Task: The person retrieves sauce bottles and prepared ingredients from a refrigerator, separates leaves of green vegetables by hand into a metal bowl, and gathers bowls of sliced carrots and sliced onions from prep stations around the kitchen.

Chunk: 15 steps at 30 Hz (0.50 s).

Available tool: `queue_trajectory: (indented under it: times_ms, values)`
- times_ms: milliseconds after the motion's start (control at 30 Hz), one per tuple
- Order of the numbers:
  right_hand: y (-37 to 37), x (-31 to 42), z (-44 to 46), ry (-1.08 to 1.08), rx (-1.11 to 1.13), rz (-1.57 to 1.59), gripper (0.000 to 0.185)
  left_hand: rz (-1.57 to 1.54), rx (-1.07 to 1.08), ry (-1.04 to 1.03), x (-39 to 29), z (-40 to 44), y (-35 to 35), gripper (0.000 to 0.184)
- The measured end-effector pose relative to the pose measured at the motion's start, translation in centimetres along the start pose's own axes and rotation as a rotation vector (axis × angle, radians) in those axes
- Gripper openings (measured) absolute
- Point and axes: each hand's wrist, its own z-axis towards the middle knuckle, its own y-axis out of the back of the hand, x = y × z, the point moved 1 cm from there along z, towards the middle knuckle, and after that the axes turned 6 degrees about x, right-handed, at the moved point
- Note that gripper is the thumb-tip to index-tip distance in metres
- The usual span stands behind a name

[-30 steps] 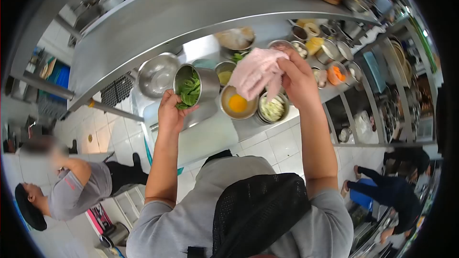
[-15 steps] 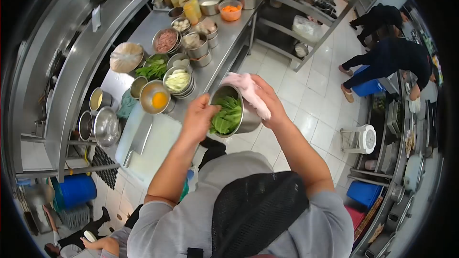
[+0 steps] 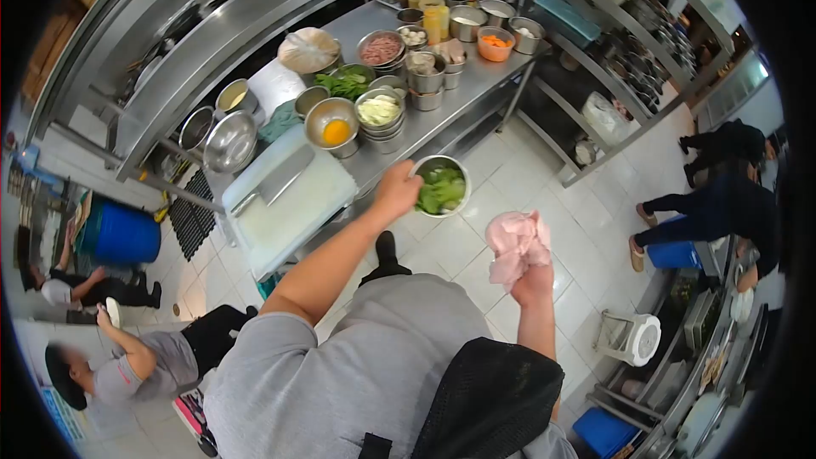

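Observation:
My left hand (image 3: pixel 398 190) grips the rim of a steel pot (image 3: pixel 466 195) with its fingers closed. Leafy greens (image 3: pixel 440 185) lie inside the pot, which hangs over the floor just off the table's front edge. To the right, apart from the pot, my right hand (image 3: pixel 533 284) is closed on a bunched pink cloth (image 3: pixel 518 246); the cloth covers most of its fingers. Closest to the pot on the table are a steel bowl with an egg yolk (image 3: pixel 335 131) and stacked bowls of sliced pale vegetable (image 3: pixel 379 109).
A cleaver (image 3: pixel 285 180) lies on the white cutting board (image 3: pixel 306 208) at the left. Bowls of minced meat (image 3: pixel 381 49) and orange pieces (image 3: pixel 495 44) stand farther back. A white stool (image 3: pixel 631 338) is on the floor at right. Several other people are around.
My right hand has come off the pot and moved right and down with the pink cloth. The pot, now in my left hand alone, appears farther right. The view has turned.

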Motion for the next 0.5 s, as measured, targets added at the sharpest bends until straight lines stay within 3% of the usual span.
queue_trajectory:
  times_ms: [33,100,133,200,267,367,433,500]
  values:
    - [0.3,0.0,0.0,-0.016,0.011,0.003,0.064,-0.007,-0.03,0.084,-0.6,-1.2,3.3,0.022]
    - [0.5,0.4,0.7,-0.056,0.027,-0.027,0.057,0.189,-0.257,0.024,4.6,-2.4,8.5,0.022]
    - [1.1,0.5,1.6,-0.058,0.044,-0.019,0.057,0.239,-0.292,0.194,5.3,-3.8,11.5,0.022]
    - [2.8,-0.7,4.3,-0.194,0.132,-0.153,0.048,0.441,-0.488,0.214,11.5,-6.0,16.2,0.023]
    - [2.7,-3.2,8.0,-0.199,0.151,-0.124,0.041,0.427,-0.546,0.395,14.3,-8.9,19.8,0.024]
    - [2.0,-6.3,15.1,-0.218,0.18,-0.064,0.034,0.184,-0.643,0.479,19.1,-11.7,21.1,0.026]
    - [-3.3,-6.7,18.7,-0.223,0.168,-0.014,0.032,-0.2,-0.708,0.618,19.1,-12.9,21.6,0.028]
    - [-5.9,-8.0,23.2,-0.245,0.2,-0.017,0.031,-0.21,-0.727,0.595,19.9,-13.8,21.6,0.027]
